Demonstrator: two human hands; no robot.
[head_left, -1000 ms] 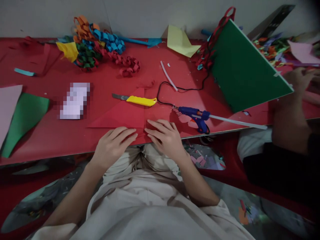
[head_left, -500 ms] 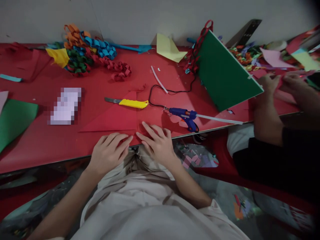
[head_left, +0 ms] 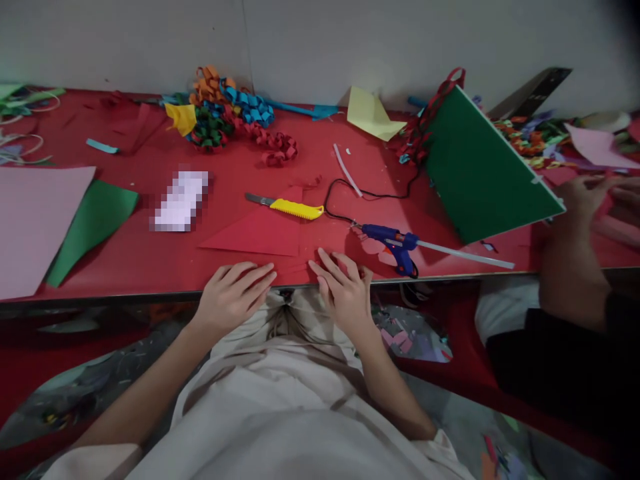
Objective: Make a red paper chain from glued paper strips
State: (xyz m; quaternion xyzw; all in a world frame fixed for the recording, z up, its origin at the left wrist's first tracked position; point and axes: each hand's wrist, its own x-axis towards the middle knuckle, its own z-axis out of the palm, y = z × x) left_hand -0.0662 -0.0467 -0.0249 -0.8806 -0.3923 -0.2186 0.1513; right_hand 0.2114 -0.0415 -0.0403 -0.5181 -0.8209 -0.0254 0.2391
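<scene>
At the front edge of the table, my left hand (head_left: 233, 297) lies with its fingers stretched out, the tips at one end of a narrow red paper strip (head_left: 293, 268). By the strip's other end is my right hand (head_left: 347, 293), fingers spread and slightly bent. Red on red makes the strip's outline hard to see. Just beyond the hands lies a flat red paper triangle (head_left: 260, 233). A yellow utility knife (head_left: 297, 209) rests across its top, blade out to the left. Right of my right hand is a blue glue gun (head_left: 393, 241) with a long clear glue stick in its back.
Paper chains (head_left: 225, 107) lie at the back near a yellow sheet (head_left: 370, 115). Pink paper (head_left: 40, 220) and green paper (head_left: 93, 223) are at left, beside a blurred-out rectangle (head_left: 181, 201). A green board (head_left: 485, 167) leans at right, near another person's hands (head_left: 585, 200).
My fingertips have moved apart, the right hand shifting rightward, and the red strip now shows between them. The whole view has swung left, bringing more pink paper into sight.
</scene>
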